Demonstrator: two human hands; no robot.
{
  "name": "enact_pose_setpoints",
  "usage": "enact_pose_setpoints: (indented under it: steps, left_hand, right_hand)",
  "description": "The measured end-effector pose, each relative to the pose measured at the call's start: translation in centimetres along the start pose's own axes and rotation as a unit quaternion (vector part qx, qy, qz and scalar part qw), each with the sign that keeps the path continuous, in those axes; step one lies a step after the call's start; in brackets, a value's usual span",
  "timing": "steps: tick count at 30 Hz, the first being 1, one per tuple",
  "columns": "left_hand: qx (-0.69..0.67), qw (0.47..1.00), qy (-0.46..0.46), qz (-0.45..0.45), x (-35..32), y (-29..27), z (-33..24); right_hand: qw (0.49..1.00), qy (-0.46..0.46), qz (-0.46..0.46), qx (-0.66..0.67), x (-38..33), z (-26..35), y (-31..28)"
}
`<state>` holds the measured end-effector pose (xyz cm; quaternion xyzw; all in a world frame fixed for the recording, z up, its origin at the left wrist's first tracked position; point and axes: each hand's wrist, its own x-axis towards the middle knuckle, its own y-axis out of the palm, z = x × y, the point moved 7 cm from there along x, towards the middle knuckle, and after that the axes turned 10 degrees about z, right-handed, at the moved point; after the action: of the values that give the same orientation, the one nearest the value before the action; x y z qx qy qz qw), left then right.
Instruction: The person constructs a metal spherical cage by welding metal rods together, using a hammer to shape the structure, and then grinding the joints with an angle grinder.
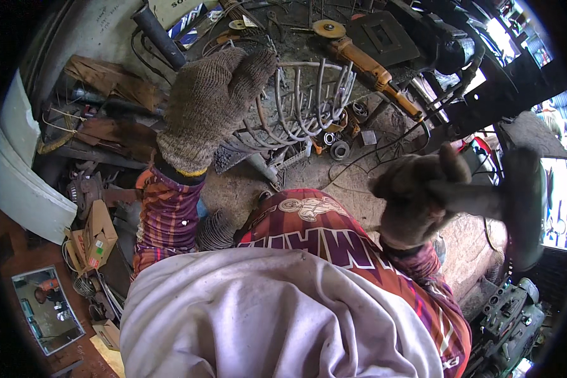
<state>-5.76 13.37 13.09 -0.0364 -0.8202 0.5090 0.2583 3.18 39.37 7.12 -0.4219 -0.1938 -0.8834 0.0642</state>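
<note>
A curved metal rod frame (288, 131), like a basket of bent bars, lies at the workbench's near edge. My left hand (211, 94), in a grey-brown knitted glove, is closed at its left end; the fingertips are partly hidden. Out to the right, my right hand (416, 198), gloved too, grips the handle of a hammer (523, 208). Motion blurs that hand and the hammer, whose big dark head stands well apart from the frame. An orange angle grinder (365, 63) with a worn disc (329, 28) lies beyond the frame.
Dark steel plate (384, 39) lies at the back of the bench. Loose round metal parts (339, 150) and a cable (359, 165) sit below the grinder. Wood pieces (110, 82) and a cardboard box (97, 233) are at left. Machinery (510, 318) stands at lower right.
</note>
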Motion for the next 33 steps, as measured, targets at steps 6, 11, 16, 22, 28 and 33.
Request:
enact_pose_setpoints:
  steps: [6, 11, 16, 22, 28, 33]
  left_hand:
    - [-0.007, 0.997, -0.056, 0.045, -0.6, -0.9, 0.8]
    - [-0.005, 0.998, -0.061, 0.025, -0.3, -1.7, 1.4]
    - [-0.02, 0.998, 0.046, -0.022, -0.4, -1.7, 0.4]
    - [-0.021, 0.999, 0.007, -0.03, -0.4, -2.1, 0.8]
    - [0.048, 0.997, 0.06, -0.029, -0.7, -1.3, 2.2]
    - [-0.045, 0.997, -0.062, 0.025, -0.4, -2.8, 4.1]
  right_hand:
    - [0.883, 0.259, 0.15, -0.361, -0.9, -4.0, 0.0]
    - [0.873, 0.272, 0.149, -0.376, -1.2, -3.3, 0.7]
    - [0.868, 0.266, 0.156, -0.388, -0.2, -4.2, 1.9]
    - [0.979, 0.15, -0.078, 0.117, 0.4, -1.5, -0.4]
    - [0.84, 0.219, 0.234, -0.438, 0.0, -4.2, 2.7]
    - [0.916, 0.187, 0.115, -0.336, -0.6, -3.6, 0.9]
